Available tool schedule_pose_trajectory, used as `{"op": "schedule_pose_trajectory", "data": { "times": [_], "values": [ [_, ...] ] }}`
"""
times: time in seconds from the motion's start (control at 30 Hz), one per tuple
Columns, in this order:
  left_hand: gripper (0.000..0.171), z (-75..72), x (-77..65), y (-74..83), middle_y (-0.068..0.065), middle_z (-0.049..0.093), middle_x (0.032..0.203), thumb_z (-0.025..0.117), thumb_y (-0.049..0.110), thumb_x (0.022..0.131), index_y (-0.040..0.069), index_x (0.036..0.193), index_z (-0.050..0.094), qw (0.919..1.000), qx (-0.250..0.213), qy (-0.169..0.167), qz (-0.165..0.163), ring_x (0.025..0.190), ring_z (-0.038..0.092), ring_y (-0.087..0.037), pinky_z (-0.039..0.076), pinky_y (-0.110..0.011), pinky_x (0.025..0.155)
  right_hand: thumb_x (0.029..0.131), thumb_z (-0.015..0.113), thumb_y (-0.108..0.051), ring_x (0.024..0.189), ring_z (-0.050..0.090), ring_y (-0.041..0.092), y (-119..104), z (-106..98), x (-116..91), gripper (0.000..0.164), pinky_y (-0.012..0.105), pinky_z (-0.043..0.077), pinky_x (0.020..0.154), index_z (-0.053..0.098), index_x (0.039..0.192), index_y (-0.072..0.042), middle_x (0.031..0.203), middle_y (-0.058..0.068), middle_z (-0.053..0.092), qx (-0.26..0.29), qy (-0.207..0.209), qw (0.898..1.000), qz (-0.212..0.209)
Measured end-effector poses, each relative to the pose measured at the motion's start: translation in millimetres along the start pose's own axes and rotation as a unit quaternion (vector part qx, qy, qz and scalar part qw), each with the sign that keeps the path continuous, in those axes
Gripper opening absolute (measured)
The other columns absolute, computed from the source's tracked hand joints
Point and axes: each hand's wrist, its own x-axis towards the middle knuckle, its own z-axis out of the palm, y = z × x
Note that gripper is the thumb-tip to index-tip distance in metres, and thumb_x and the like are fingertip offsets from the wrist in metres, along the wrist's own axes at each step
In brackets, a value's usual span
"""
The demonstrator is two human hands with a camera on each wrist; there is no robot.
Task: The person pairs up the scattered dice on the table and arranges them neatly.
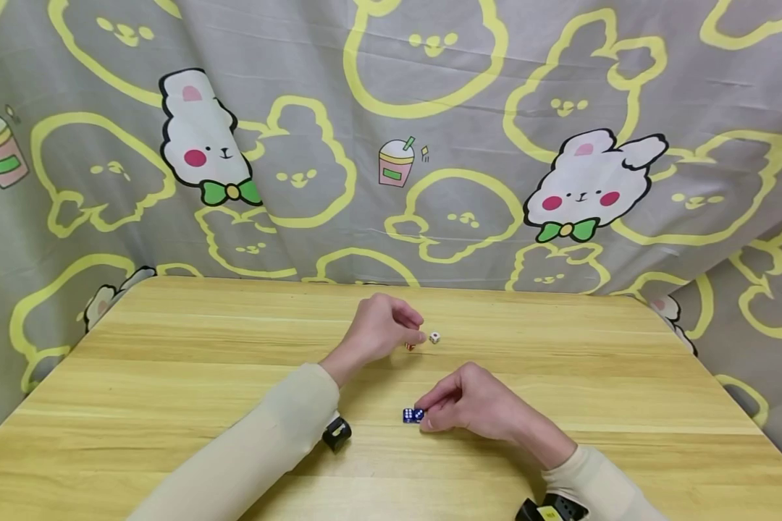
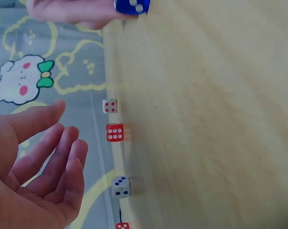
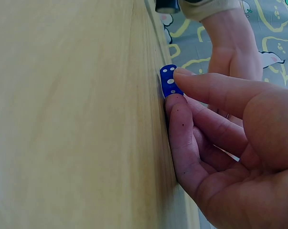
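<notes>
Two blue dice, a left one (image 1: 408,415) and a right one (image 1: 419,414), lie side by side on the table. My right hand (image 1: 472,405) pinches the right blue die between thumb and fingers; in the right wrist view a blue die (image 3: 168,78) shows at the fingertips. Farther back, my left hand (image 1: 384,329) hovers beside a red die (image 1: 410,346), fingers loosely bent and holding nothing. The left wrist view shows a white die with red dots (image 2: 110,106), a red die (image 2: 114,132), a white die with blue dots (image 2: 121,187) and another red die (image 2: 122,225) in a line.
The light wooden table (image 1: 234,333) ends at a grey curtain (image 1: 326,65) printed with cartoon animals. A white die (image 1: 434,337) sits just right of the left hand. Black wrist straps (image 1: 337,434) are on both forearms.
</notes>
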Motion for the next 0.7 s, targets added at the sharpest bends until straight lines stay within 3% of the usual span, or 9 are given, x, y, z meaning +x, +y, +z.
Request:
{"op": "schedule_pose_trajectory", "data": {
  "times": [0.23,0.7],
  "values": [
    [0.021,4.7,12.8,0.1,-0.001,0.081,0.089,0.091,0.016,0.084,0.008,0.102,0.083,0.9999,0.013,0.002,0.011,0.078,0.070,-0.010,0.055,-0.025,0.076,0.085,0.089,-0.013,0.079,0.067,0.011,1,-1,0,0.020,0.020,0.050,0.065,0.084,0.103,-0.007,0.092,0.006,0.082,-0.004,-0.001,1.000,-0.004],
    [0.020,4.5,15.5,-5.7,-0.001,0.081,0.088,0.091,0.015,0.084,0.008,0.101,0.084,0.9999,0.014,0.005,0.002,0.079,0.071,-0.010,0.054,-0.024,0.074,0.085,0.089,-0.014,0.079,0.067,0.011,1,-1,1,0.020,0.020,0.050,0.065,0.084,0.103,-0.007,0.093,0.005,0.082,-0.006,-0.003,1.000,-0.004]
  ]
}}
